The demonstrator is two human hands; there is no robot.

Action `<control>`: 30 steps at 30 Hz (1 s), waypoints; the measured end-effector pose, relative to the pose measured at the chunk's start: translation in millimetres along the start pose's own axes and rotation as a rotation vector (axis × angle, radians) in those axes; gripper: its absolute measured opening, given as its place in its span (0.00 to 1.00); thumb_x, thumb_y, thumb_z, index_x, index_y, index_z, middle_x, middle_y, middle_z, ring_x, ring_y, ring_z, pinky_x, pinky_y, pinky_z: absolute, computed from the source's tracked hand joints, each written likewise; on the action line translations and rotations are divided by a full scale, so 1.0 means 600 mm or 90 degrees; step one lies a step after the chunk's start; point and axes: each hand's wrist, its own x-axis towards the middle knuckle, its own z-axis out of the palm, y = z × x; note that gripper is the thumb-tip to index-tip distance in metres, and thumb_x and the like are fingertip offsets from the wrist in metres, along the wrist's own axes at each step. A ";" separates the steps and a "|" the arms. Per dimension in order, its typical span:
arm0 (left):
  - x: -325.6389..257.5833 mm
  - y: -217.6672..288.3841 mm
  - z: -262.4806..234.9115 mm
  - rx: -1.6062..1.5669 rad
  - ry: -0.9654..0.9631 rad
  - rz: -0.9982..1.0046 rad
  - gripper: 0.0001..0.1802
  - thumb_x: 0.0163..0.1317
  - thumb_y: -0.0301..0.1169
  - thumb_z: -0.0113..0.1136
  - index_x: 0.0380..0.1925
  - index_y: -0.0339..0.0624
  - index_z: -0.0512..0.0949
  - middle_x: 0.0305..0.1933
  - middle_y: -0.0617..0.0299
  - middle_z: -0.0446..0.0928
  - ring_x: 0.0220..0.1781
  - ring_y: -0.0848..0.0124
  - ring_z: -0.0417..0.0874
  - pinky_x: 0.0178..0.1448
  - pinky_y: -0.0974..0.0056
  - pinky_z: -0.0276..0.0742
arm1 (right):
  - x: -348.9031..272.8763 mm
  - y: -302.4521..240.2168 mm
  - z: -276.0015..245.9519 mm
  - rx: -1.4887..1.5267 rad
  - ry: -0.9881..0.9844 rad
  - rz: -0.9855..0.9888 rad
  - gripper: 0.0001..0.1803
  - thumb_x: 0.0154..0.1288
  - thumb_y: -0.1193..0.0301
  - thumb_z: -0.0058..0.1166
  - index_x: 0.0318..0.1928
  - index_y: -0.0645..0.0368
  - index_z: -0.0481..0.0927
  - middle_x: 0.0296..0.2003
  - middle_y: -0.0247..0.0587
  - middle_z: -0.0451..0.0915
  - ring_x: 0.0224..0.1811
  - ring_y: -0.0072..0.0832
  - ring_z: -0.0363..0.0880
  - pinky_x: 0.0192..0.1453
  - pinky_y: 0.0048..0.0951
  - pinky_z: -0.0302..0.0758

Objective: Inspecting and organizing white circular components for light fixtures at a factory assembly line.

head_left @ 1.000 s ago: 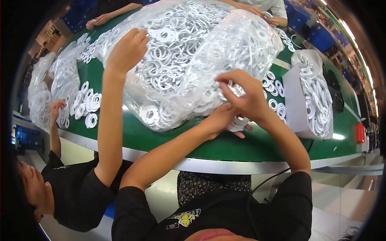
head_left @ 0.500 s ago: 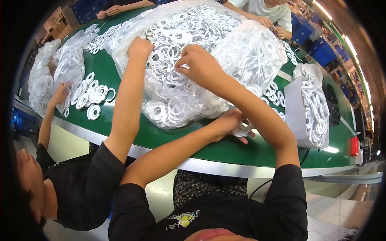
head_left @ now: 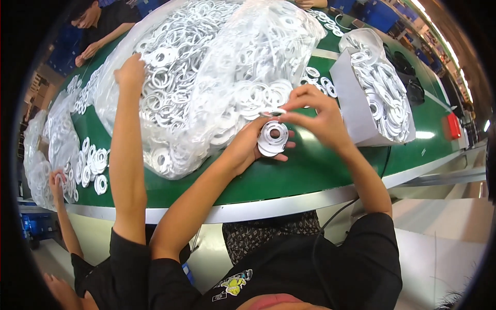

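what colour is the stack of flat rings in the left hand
White; the stack of flat plastic rings rests in the left hand, clearest in the head view.

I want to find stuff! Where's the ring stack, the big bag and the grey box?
ring stack [head_left: 272,138], head view, top ring's face
big bag [head_left: 217,57], head view, plastic top
grey box [head_left: 347,98], head view, side wall

Factory assembly line: a long green conveyor belt [head_left: 310,170] with a metal edge carries large clear plastic bags [head_left: 206,77] heaped with identical white plastic rings, and loose rings [head_left: 90,165] lie spread along it. Several workers sit side by side and opposite each other at the belt. Blue plastic crates [head_left: 382,15] stand stacked beyond it, and a red fixture [head_left: 453,125] sits at the belt's edge.
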 end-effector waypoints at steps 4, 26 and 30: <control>0.000 -0.003 -0.002 -0.040 0.004 -0.022 0.29 0.72 0.49 0.29 0.55 0.36 0.67 0.49 0.51 0.76 0.49 0.59 0.80 0.43 0.53 0.83 | -0.055 0.015 -0.001 -0.280 0.088 -0.273 0.11 0.45 0.74 0.65 0.33 0.56 0.84 0.31 0.32 0.75 0.32 0.29 0.71 0.39 0.27 0.70; -0.009 0.001 0.010 0.017 0.057 0.002 0.22 0.73 0.37 0.36 0.58 0.33 0.65 0.52 0.50 0.73 0.50 0.64 0.78 0.48 0.54 0.82 | -0.068 0.033 0.010 -0.398 -0.032 -0.382 0.14 0.42 0.69 0.59 0.33 0.61 0.79 0.27 0.34 0.70 0.33 0.28 0.71 0.40 0.29 0.69; -0.008 -0.004 0.021 0.065 0.071 0.008 0.24 0.72 0.41 0.41 0.58 0.33 0.65 0.46 0.55 0.74 0.45 0.68 0.80 0.45 0.61 0.82 | -0.071 0.035 0.012 -0.271 -0.058 -0.302 0.13 0.48 0.68 0.61 0.35 0.58 0.79 0.28 0.34 0.71 0.33 0.30 0.72 0.39 0.29 0.69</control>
